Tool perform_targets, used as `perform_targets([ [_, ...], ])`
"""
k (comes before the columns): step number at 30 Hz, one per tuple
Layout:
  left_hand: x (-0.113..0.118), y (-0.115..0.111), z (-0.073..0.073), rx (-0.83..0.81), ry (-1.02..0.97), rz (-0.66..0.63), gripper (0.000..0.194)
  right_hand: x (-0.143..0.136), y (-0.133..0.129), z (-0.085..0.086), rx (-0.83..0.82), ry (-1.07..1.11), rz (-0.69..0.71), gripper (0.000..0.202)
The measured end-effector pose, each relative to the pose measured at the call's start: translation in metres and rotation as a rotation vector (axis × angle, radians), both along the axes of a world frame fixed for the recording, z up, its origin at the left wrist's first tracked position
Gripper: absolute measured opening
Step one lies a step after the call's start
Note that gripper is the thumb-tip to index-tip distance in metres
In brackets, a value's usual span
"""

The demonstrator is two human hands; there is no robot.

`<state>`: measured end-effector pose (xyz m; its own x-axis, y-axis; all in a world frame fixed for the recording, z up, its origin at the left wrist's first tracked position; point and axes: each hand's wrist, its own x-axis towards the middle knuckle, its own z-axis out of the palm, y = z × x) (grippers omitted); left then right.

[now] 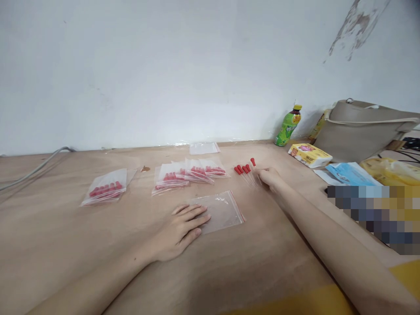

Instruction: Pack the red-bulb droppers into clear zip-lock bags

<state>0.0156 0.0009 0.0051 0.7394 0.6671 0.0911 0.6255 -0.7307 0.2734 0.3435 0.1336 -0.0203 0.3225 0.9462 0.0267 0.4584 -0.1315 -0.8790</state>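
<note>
My left hand lies flat, fingers stretched out, on the left part of a clear zip bag with a red strip at its right edge. Farther right, my right hand pinches a glass dropper with a red rubber bulb; its thin tube is partly hidden by the fingers. Several more red-bulbed droppers lie side by side just left of that hand. Zip bags filled with droppers overlap in a row beyond my left hand. Another filled zip bag lies apart at the left.
At the back, by the wall, lies a flat zip bag. To the right stand a green drink bottle, a yellow tissue pack, a blue packet and a grey bag. A grey cable runs along the left.
</note>
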Motion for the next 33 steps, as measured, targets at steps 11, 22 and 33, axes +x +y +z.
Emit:
perform_targets([
  [11, -0.003, 0.002, -0.005, 0.034, -0.028, 0.002, 0.041, -0.033, -0.028, 0.028, 0.233, 0.339, 0.068, 0.041],
  [22, -0.004, 0.005, -0.011, 0.071, -0.141, 0.129, 0.037, -0.060, -0.080, -0.003, 0.220, 0.501, 0.173, 0.089],
  [33, -0.004, 0.006, -0.009, 0.083, -0.089, 0.124, 0.042, -0.057, -0.079, -0.003, 0.213, 0.626, 0.206, 0.056],
])
